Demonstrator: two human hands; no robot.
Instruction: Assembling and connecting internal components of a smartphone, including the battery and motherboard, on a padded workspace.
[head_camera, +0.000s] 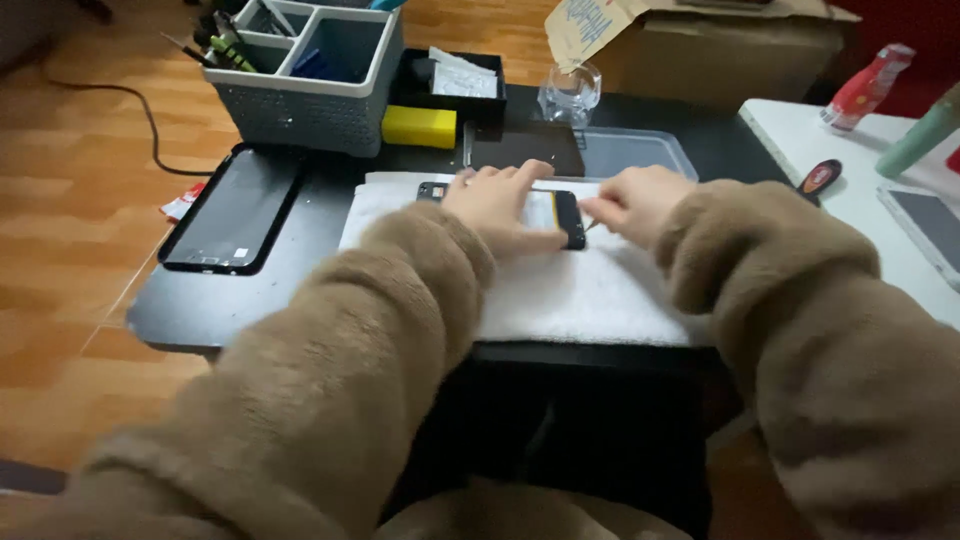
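Working over an opened phone (560, 212) laid flat on a white towel (590, 295), the person leans in from the near edge, both fuzzy brown sleeves (340, 370) filling the foreground. Left hand (497, 205) lies palm-down across the phone's middle, fingers spread flat and pinning it to the cloth, not curled around it. Right hand (632, 203) is bunched at the phone's right end, fingertips pinched on what looks like a thin tool tip; the tool itself is too small to make out. Judged step: prying or picking at a part near the right end while the left steadies the body. Any further move there would call for fine, low pressure from the right and steady downward hold from the left, since the phone sits loose on soft cloth. Edges: towel's near hem lies close to the black table (200, 320) front lip; bare towel to the right of the hands gives some sliding room. Left of the towel a dark tablet (235, 210) lies near the table's left edge, well apart from the hands. Just beyond the phone: a dark flat panel (525, 148) and a clear plastic lid or tray (640, 152), close enough to crowd forward reach. Farther back, a yellow block (419, 126), a grey tool caddy (310, 85), a small glass (569, 93), a cardboard box (720, 50). A white side table (850, 200) abuts on the right.
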